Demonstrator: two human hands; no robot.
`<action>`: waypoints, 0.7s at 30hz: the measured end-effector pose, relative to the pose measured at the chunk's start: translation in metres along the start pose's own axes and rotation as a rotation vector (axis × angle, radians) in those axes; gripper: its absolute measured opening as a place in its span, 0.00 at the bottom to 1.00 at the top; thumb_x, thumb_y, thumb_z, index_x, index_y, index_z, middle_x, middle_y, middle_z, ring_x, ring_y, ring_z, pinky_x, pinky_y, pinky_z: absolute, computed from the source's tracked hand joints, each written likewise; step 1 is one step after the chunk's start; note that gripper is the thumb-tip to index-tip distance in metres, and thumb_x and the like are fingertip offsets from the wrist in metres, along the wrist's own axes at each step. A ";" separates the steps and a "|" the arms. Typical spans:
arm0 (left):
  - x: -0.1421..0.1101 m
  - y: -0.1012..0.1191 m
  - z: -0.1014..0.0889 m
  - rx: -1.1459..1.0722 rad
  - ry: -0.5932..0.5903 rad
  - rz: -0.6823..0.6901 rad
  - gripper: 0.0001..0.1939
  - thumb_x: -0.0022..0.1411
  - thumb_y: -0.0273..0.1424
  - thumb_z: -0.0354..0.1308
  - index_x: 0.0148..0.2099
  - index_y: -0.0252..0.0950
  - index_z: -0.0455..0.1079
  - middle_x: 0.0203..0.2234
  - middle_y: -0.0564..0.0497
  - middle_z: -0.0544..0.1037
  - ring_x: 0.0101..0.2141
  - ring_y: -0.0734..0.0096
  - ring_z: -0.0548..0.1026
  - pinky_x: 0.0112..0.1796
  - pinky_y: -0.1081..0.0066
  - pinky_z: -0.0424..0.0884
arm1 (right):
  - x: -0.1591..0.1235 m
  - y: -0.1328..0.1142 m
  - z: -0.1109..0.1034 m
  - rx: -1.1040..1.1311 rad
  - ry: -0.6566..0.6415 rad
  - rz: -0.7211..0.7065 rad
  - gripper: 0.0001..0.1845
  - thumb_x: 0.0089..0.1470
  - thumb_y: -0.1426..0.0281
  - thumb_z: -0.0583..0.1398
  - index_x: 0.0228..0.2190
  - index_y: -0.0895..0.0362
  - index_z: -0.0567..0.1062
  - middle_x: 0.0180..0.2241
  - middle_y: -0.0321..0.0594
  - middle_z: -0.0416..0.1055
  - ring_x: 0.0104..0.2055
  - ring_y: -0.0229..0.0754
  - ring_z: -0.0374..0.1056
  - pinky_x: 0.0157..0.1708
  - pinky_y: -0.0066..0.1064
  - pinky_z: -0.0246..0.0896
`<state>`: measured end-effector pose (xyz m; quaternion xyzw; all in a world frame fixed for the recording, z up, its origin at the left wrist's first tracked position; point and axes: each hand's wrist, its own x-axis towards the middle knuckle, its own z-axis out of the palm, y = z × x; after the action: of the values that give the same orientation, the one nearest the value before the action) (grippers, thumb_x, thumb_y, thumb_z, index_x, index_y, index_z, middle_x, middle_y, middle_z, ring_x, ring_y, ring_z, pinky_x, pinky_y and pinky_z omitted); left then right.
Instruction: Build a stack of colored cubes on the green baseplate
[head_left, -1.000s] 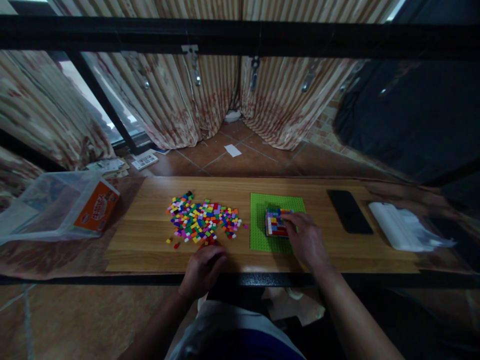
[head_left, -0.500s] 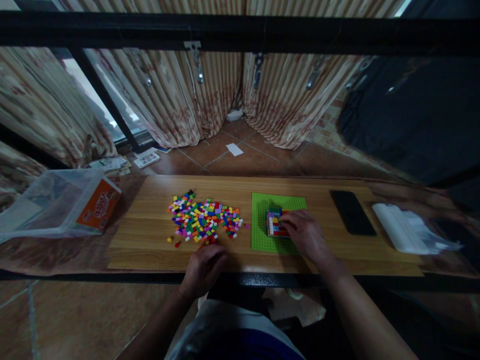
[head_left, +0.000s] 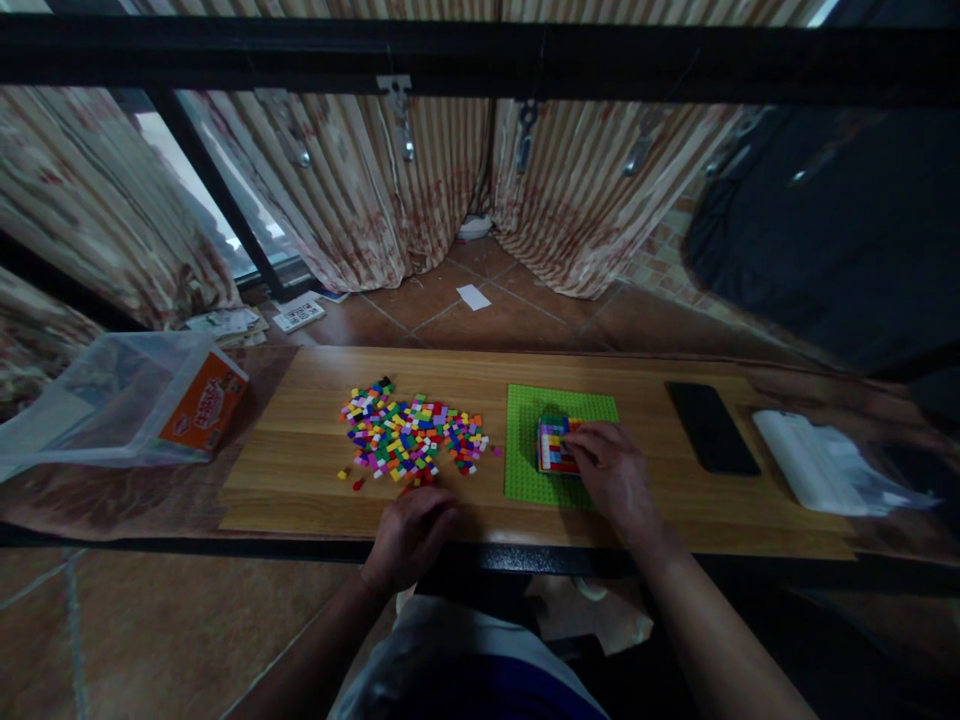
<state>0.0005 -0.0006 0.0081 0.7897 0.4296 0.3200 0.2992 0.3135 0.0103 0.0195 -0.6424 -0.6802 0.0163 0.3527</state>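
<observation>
On the green studded baseplate [head_left: 523, 480] stands a low block built of coloured toy bricks [head_left: 553, 455], with rows of white, red, blue, yellow and purple. My right hand [head_left: 616, 478] reaches over its right side, thumb and fingers pinched together at its top. Whatever lies between those fingertips is too small and covered to make out. My left hand [head_left: 409, 538] rests at the table's front edge, fingers curled in and their inside hidden. Just beyond it lie a few red bricks [head_left: 420, 481], at the near side of a spread pile of loose toy bricks [head_left: 405, 435].
The wooden tabletop [head_left: 285, 500] carries a black phone [head_left: 712, 428] right of the baseplate. Farther right lies a white object [head_left: 796, 460] with clear plastic wrap. A transparent bin [head_left: 127, 400] with an orange label stands at the left. Curtains [head_left: 420, 200] hang beyond the table.
The whole view has drifted slightly, so the table things appear a little farther right. My right hand's fingertips have shifted slightly over the brick block; my left hand stays in place.
</observation>
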 end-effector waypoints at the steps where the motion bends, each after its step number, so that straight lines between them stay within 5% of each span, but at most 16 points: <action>1: 0.000 0.000 0.000 0.002 -0.001 0.001 0.08 0.66 0.34 0.54 0.42 0.37 0.73 0.33 0.47 0.80 0.36 0.65 0.79 0.38 0.68 0.74 | -0.001 0.001 0.001 0.004 0.007 0.003 0.13 0.60 0.65 0.57 0.33 0.51 0.82 0.38 0.43 0.76 0.43 0.48 0.68 0.46 0.44 0.66; 13: 0.000 0.000 0.002 0.018 0.001 0.024 0.09 0.67 0.34 0.53 0.41 0.36 0.73 0.32 0.47 0.80 0.34 0.67 0.78 0.37 0.70 0.73 | -0.009 -0.001 0.000 0.091 0.028 0.086 0.13 0.59 0.63 0.57 0.35 0.52 0.82 0.41 0.45 0.74 0.46 0.48 0.68 0.49 0.46 0.66; 21: 0.001 0.002 0.001 -0.022 -0.016 0.020 0.09 0.67 0.35 0.53 0.41 0.37 0.73 0.33 0.47 0.80 0.35 0.67 0.78 0.38 0.69 0.73 | -0.027 -0.007 -0.019 0.272 0.314 0.349 0.15 0.58 0.60 0.59 0.37 0.56 0.80 0.38 0.45 0.76 0.41 0.46 0.72 0.42 0.41 0.68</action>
<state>0.0026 -0.0009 0.0087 0.7931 0.4158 0.3211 0.3082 0.3151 -0.0231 0.0253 -0.6913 -0.4875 0.0683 0.5289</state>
